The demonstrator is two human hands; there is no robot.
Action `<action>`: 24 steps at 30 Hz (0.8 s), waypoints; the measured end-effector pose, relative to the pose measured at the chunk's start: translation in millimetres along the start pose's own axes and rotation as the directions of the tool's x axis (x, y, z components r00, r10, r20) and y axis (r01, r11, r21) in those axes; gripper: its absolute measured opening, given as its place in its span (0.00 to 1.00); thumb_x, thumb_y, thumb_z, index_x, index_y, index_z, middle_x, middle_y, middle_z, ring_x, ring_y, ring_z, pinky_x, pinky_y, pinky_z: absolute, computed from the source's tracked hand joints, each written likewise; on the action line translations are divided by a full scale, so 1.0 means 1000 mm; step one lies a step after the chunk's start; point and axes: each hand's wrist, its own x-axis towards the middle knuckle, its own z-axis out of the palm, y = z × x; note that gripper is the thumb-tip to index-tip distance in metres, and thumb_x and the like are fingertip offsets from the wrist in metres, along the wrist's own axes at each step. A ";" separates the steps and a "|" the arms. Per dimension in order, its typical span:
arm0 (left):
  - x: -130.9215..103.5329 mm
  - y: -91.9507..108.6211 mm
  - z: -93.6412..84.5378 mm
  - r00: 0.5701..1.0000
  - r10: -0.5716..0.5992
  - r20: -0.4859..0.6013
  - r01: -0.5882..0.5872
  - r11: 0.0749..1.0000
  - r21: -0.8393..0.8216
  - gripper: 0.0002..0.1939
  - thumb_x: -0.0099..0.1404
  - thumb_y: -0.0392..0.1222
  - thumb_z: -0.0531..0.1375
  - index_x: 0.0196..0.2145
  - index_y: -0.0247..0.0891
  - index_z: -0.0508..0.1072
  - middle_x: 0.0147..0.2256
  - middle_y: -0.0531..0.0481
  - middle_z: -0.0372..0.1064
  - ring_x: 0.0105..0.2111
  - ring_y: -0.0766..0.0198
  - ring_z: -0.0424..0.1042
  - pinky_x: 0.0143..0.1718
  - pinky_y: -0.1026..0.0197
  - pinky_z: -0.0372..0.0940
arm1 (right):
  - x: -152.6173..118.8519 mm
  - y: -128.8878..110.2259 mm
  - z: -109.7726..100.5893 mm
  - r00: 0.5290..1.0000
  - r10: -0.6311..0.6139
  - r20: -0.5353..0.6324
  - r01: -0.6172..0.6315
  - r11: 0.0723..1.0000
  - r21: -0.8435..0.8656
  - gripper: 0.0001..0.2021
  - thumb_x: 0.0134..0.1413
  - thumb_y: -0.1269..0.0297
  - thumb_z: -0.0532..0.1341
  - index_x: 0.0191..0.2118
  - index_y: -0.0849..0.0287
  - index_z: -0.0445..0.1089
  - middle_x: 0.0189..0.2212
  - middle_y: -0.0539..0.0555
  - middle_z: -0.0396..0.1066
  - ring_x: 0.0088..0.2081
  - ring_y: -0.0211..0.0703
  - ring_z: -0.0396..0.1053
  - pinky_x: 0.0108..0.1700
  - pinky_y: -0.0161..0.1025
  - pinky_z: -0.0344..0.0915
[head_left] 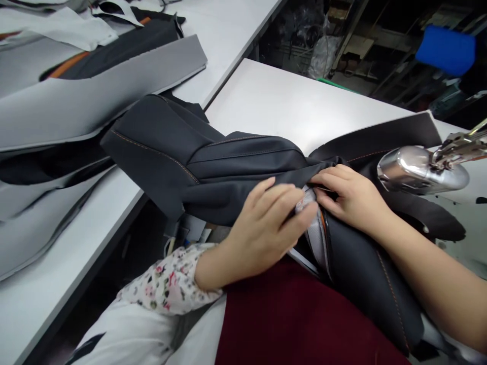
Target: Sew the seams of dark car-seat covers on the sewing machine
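Observation:
A black leather-like seat cover (243,157) with orange stitching stretches from the left table across to my lap. My right hand (350,195) is closed on a folded edge of it, fingertips and thumb pinching the material. Close by on the left, my left hand (262,228) is curled over the grey lining (315,238), its fingers bent and slightly blurred at the tips; the thumb is hidden. An orange strip (323,223) runs along the lining's open edge. To the right of my right hand sits the shiny metal head (411,170) of a sewing machine.
Grey and black cover pieces (95,96) are piled on the white left table (228,30). A second white tabletop (262,106) lies behind the cover. Farther back are a blue seat (445,50) and clear plastic bags (323,56). A gap separates the left table from my lap.

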 end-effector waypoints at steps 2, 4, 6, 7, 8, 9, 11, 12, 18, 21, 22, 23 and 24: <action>-0.016 0.002 0.012 1.000 -0.031 -0.002 0.031 0.992 0.121 0.22 0.71 0.34 0.59 0.62 0.42 0.69 0.62 0.38 0.66 0.66 0.45 0.61 0.72 0.35 0.46 | -0.002 -0.004 -0.002 1.000 -0.017 0.006 0.017 1.000 -0.002 0.12 0.66 0.65 0.60 0.52 0.60 0.74 0.47 0.59 0.77 0.45 0.51 0.71 0.45 0.47 0.71; -0.024 -0.004 0.028 0.996 -0.086 -0.030 0.090 0.980 0.177 0.25 0.70 0.32 0.58 0.63 0.39 0.68 0.63 0.33 0.63 0.67 0.40 0.59 0.70 0.32 0.49 | -0.003 -0.009 -0.002 1.000 -0.022 0.017 0.023 0.999 -0.040 0.16 0.67 0.59 0.62 0.55 0.60 0.73 0.50 0.60 0.75 0.47 0.52 0.70 0.43 0.46 0.70; -0.025 -0.014 0.040 0.996 -0.067 -0.055 0.077 0.978 0.192 0.25 0.69 0.30 0.57 0.63 0.33 0.67 0.62 0.28 0.62 0.65 0.39 0.62 0.66 0.36 0.59 | -0.001 -0.012 0.002 0.999 -0.008 0.042 0.013 0.994 -0.109 0.21 0.66 0.53 0.63 0.58 0.61 0.71 0.52 0.61 0.74 0.49 0.53 0.69 0.41 0.45 0.70; -0.023 -0.018 0.043 0.997 -0.052 -0.052 0.062 0.977 0.203 0.25 0.69 0.29 0.56 0.63 0.30 0.66 0.60 0.27 0.64 0.62 0.41 0.65 0.63 0.40 0.63 | 0.000 -0.013 0.005 0.998 -0.001 0.057 0.010 0.989 -0.146 0.23 0.66 0.51 0.64 0.58 0.61 0.71 0.52 0.61 0.73 0.50 0.54 0.69 0.40 0.44 0.69; -0.019 -0.022 0.043 0.998 -0.052 -0.034 0.058 0.975 0.216 0.24 0.70 0.29 0.54 0.63 0.29 0.66 0.58 0.28 0.66 0.59 0.44 0.69 0.59 0.44 0.67 | 0.003 -0.013 0.008 0.997 0.000 0.071 0.013 0.983 -0.182 0.23 0.66 0.52 0.64 0.58 0.62 0.70 0.52 0.61 0.73 0.50 0.54 0.68 0.39 0.44 0.69; -0.014 -0.025 0.040 0.997 -0.072 -0.003 0.071 0.972 0.223 0.23 0.70 0.28 0.52 0.62 0.30 0.67 0.56 0.30 0.69 0.54 0.47 0.72 0.55 0.47 0.69 | 0.006 -0.013 0.010 0.996 -0.008 0.084 0.026 0.976 -0.215 0.21 0.66 0.54 0.64 0.57 0.63 0.71 0.51 0.61 0.74 0.50 0.54 0.68 0.37 0.44 0.68; -0.001 -0.030 0.024 0.985 -0.152 0.086 0.135 0.975 0.178 0.20 0.70 0.29 0.50 0.56 0.31 0.71 0.48 0.36 0.74 0.45 0.52 0.75 0.48 0.52 0.71 | 0.011 -0.017 0.008 0.995 -0.062 0.072 0.077 0.970 -0.232 0.11 0.67 0.61 0.62 0.47 0.64 0.74 0.43 0.60 0.75 0.46 0.54 0.68 0.35 0.44 0.65; 0.007 -0.031 0.012 0.973 -0.185 0.138 0.172 0.980 0.104 0.18 0.69 0.28 0.51 0.52 0.33 0.73 0.43 0.40 0.75 0.41 0.54 0.75 0.45 0.54 0.70 | 0.012 -0.021 0.003 0.993 -0.103 0.059 0.112 0.979 -0.171 0.08 0.68 0.64 0.60 0.41 0.63 0.75 0.37 0.59 0.75 0.43 0.52 0.68 0.35 0.44 0.64; 0.045 -0.045 -0.045 0.763 0.250 0.597 0.351 0.615 -0.706 0.16 0.55 0.27 0.55 0.39 0.37 0.75 0.32 0.53 0.74 0.31 0.66 0.71 0.34 0.66 0.64 | -0.007 -0.055 -0.040 0.965 -0.213 0.153 0.049 0.717 0.695 0.07 0.70 0.67 0.59 0.36 0.56 0.70 0.29 0.49 0.70 0.33 0.37 0.66 0.37 0.36 0.64; 0.041 -0.057 -0.021 0.791 0.095 0.604 0.549 0.327 -0.769 0.12 0.57 0.34 0.61 0.40 0.37 0.71 0.32 0.53 0.72 0.30 0.67 0.70 0.33 0.66 0.64 | -0.018 -0.048 -0.022 1.000 -0.021 0.021 0.005 0.825 0.565 0.06 0.68 0.69 0.61 0.36 0.57 0.71 0.29 0.49 0.71 0.33 0.39 0.66 0.37 0.37 0.65; 0.037 -0.060 -0.010 0.816 -0.003 0.578 0.556 0.281 -0.782 0.12 0.59 0.37 0.64 0.41 0.37 0.70 0.32 0.53 0.70 0.30 0.67 0.70 0.33 0.67 0.64 | -0.020 -0.043 -0.011 0.999 0.007 -0.046 0.016 0.874 0.485 0.05 0.67 0.70 0.62 0.37 0.57 0.72 0.29 0.50 0.72 0.33 0.40 0.66 0.37 0.38 0.65; 0.031 -0.061 0.000 0.838 -0.080 0.540 0.540 0.273 -0.796 0.12 0.61 0.39 0.64 0.42 0.37 0.69 0.33 0.53 0.69 0.30 0.68 0.69 0.33 0.67 0.64 | -0.022 -0.038 -0.001 0.995 0.001 -0.103 0.041 0.911 0.409 0.04 0.66 0.71 0.63 0.38 0.57 0.72 0.29 0.50 0.72 0.33 0.41 0.65 0.38 0.39 0.65; 0.025 -0.061 0.009 0.864 -0.136 0.485 0.503 0.308 -0.808 0.12 0.64 0.40 0.64 0.43 0.38 0.68 0.34 0.54 0.68 0.31 0.69 0.69 0.33 0.67 0.64 | -0.023 -0.035 0.007 0.989 -0.028 -0.145 0.077 0.935 0.347 0.02 0.65 0.71 0.63 0.39 0.58 0.72 0.30 0.51 0.72 0.33 0.41 0.65 0.38 0.40 0.65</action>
